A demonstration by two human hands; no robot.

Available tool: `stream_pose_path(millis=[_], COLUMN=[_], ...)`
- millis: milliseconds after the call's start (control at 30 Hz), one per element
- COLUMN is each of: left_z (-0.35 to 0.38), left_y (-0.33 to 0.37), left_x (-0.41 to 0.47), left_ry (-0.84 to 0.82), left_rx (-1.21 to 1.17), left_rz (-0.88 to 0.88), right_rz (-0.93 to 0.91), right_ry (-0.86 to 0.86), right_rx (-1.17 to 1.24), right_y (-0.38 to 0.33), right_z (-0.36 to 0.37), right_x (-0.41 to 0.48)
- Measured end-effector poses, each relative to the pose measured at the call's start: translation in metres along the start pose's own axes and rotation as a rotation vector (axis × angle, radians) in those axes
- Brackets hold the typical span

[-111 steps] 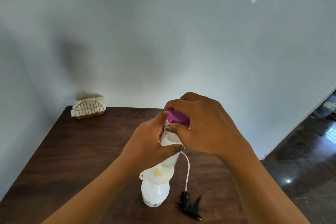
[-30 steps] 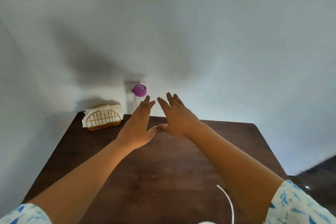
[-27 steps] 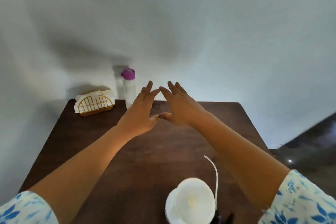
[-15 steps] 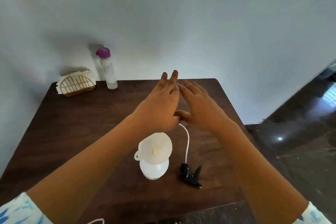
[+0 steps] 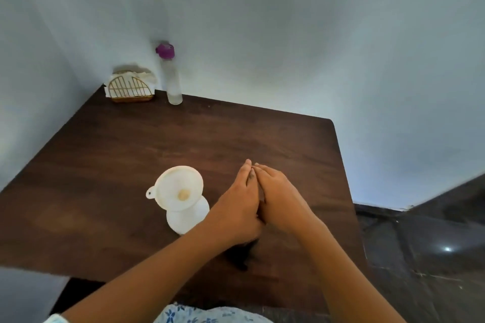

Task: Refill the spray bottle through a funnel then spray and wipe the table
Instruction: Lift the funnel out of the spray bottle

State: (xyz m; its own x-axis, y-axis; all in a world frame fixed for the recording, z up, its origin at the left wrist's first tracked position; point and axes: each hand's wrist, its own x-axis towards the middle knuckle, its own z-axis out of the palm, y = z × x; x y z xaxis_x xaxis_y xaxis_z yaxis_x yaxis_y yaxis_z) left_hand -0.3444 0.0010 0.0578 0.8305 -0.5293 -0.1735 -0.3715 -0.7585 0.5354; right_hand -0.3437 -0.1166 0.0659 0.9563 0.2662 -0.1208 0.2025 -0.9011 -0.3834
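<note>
As they draw back empty from the far edge, the left hand [image 5: 236, 202] and right hand [image 5: 280, 196] hover touching, fingers straight, holding nothing, over the black trigger head [image 5: 240, 257]. Just left stands the spray bottle [image 5: 189, 220], funnel [image 5: 181, 186] in its neck. Farthest back, by the wall, the capped refill bottle [image 5: 172, 81] now stands: pouring looks finished.

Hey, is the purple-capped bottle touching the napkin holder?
Apart. The head view shows bare table between the purple-capped bottle and the napkin holder.
</note>
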Motion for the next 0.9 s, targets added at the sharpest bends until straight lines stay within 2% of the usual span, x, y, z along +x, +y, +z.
stream_pose_path(millis=[133, 233, 433, 533, 733, 833, 900], left_z=[0.027, 0.032, 0.037, 0.038, 0.013, 0.002, -0.004], left_y=[-0.012, -0.016, -0.038, -0.05, -0.07, -0.078, -0.086], left_x=[-0.007, -0.022, -0.058, -0.072, -0.092, -0.094, -0.092], left_ry=[0.017, 0.098, 0.374, 0.536, 0.89, 0.993, 0.999], left_rx=[-0.057, -0.077, -0.022, -0.027, 0.078, 0.052, -0.012], left_rz=[-0.079, -0.083, -0.002, -0.031, 0.047, 0.002, -0.088], right_rz=[0.026, 0.028, -0.03, -0.071, -0.071, -0.067, -0.067], right_ry=[-0.076, -0.113, -0.12, -0.128, -0.027, -0.022, -0.013], right_rx=[0.094, 0.177, 0.324, 0.406, 0.442, 0.438, 0.431], right_y=[0.01, 0.009, -0.015, -0.034, -0.058, -0.064, -0.067], right_z=[0.028, 0.039, 0.054, 0.054, 0.064, 0.066, 0.066], right_x=[-0.001, -0.002, 0.008, 0.013, 0.029, 0.033, 0.034])
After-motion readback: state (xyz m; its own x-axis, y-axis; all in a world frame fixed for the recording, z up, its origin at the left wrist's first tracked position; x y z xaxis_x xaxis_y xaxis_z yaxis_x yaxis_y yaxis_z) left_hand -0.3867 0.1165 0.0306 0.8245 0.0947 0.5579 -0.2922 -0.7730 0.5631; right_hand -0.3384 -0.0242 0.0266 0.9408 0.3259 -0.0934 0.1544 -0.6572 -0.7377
